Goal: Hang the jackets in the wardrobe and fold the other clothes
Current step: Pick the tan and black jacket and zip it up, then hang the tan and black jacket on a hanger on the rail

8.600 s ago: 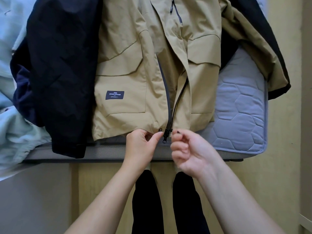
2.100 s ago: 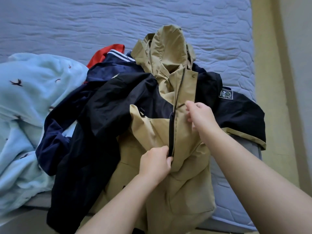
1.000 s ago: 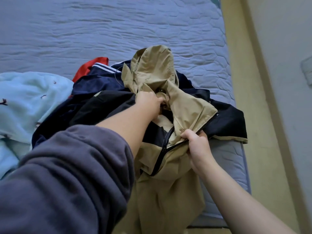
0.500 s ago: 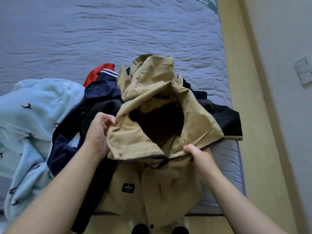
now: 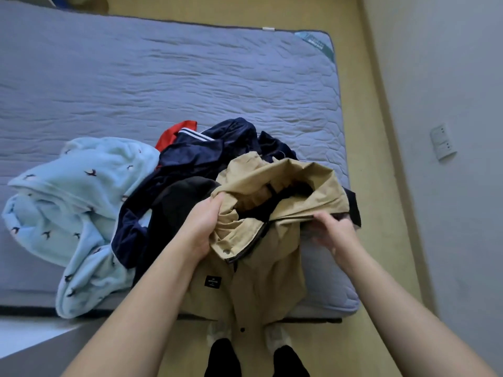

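Observation:
A tan hooded jacket (image 5: pixel 255 276) with a dark lining hangs lifted over the near edge of the mattress (image 5: pixel 163 77), its hem down by my feet. My left hand (image 5: pixel 202 227) grips the bunched collar on the left side. My right hand (image 5: pixel 334 232) holds the collar's right side, fingers curled over the fabric. The hood (image 5: pixel 283 175) gapes open between them. Behind lie a navy garment with white stripes (image 5: pixel 201 151), a black garment (image 5: pixel 174 202), a red piece (image 5: pixel 174 131) and a light blue fleece with bird prints (image 5: pixel 76 202).
Yellow wooden floor (image 5: pixel 381 186) runs along the bed's right side beside a grey wall with a socket plate (image 5: pixel 442 141). A grey surface (image 5: pixel 40 346) sits at lower left. My feet stand at the bed's edge.
Both hands have raised the jacket's collar and drawn it toward me; the hood has bunched up. The view has tilted up, showing more of the mattress.

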`<move>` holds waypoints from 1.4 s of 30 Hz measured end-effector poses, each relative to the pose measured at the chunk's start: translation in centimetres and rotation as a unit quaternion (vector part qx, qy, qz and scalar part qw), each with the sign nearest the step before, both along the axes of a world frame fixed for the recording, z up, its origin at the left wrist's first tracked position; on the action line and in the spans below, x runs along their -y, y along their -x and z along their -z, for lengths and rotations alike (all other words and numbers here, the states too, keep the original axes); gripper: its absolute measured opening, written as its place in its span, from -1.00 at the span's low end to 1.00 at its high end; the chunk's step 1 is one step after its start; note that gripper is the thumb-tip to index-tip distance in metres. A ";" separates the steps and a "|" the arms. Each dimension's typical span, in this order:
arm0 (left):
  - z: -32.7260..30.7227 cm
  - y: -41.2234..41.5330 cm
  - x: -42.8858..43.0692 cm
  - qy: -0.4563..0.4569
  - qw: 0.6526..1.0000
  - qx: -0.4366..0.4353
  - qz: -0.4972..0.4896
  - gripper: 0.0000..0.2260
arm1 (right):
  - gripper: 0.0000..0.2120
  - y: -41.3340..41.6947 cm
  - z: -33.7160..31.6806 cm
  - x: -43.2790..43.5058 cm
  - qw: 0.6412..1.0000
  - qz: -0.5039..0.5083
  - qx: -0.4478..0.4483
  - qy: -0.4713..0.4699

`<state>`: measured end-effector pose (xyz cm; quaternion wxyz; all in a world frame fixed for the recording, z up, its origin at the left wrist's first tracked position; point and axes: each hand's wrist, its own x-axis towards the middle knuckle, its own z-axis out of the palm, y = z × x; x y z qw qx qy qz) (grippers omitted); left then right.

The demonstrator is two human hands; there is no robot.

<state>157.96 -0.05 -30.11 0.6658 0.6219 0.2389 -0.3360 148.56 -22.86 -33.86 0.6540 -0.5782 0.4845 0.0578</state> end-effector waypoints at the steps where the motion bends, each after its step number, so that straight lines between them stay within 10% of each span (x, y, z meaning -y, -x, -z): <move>1: -2.1 0.3 0.3 0.000 1.000 0.025 0.000 -0.72 | -0.69 -0.7 -1.7 0.6 0.999 0.031 0.015 -0.021; 5: -10.2 2.6 1.1 0.019 0.994 0.107 0.025 -0.64 | -0.68 -3.2 -8.8 3.5 0.997 0.021 0.011 -0.071; 10: -19.4 7.6 0.2 0.042 0.987 0.149 -0.044 -0.65 | -0.66 -4.1 -18.0 3.1 0.964 -0.263 -0.020 -0.029; 12: -23.0 10.0 -0.8 0.043 0.980 0.177 -0.076 -0.62 | -0.94 -3.0 -21.3 1.2 0.950 -0.312 0.012 -0.002; 18: -33.1 18.4 -6.7 0.030 0.933 0.259 -0.248 -0.62 | -0.85 0.8 -32.3 -6.5 0.890 -0.345 0.209 -0.215; 23: -38.8 29.4 -11.7 -0.056 0.887 0.275 -0.367 -0.70 | -0.76 6.6 -39.7 -14.3 0.842 -0.433 0.256 -0.193; 29: -42.3 44.8 -13.5 -0.215 0.738 0.342 -0.541 -0.66 | -0.70 16.1 -43.7 -22.3 0.733 -0.524 0.329 -0.282; 42: -35.8 76.1 -13.6 -0.064 0.564 0.285 -0.773 -0.66 | -0.69 43.9 -38.2 -32.8 0.601 -0.681 0.196 -0.369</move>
